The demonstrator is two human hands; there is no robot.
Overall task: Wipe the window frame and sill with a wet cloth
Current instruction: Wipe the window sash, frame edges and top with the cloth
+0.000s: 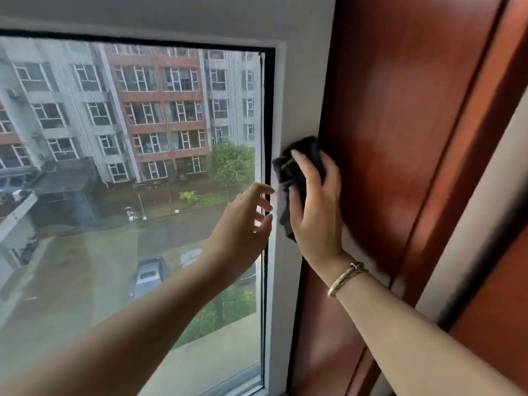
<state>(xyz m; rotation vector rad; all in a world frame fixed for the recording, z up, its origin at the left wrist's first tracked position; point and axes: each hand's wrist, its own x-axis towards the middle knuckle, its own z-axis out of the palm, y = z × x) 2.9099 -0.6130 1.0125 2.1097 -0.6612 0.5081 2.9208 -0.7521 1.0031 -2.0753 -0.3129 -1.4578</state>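
Window frame (281, 115), white, right upright: wiping is under way at mid-height. The person's right hand (317, 207) presses a dark cloth (288, 178) flat against this upright, beside the red-brown wooden panel (400, 138), fingers extended over the bunched fabric. The left hand (245, 224) hovers near the black seal (268, 110), fingers loosely spread, holding nothing. No wet streaks can be made out, so finished sections cannot be confirmed. Judged remaining: the other frame members and the sill, which is not in view.

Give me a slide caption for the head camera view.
Right hand presses a dark cloth against the white window frame; left hand open.
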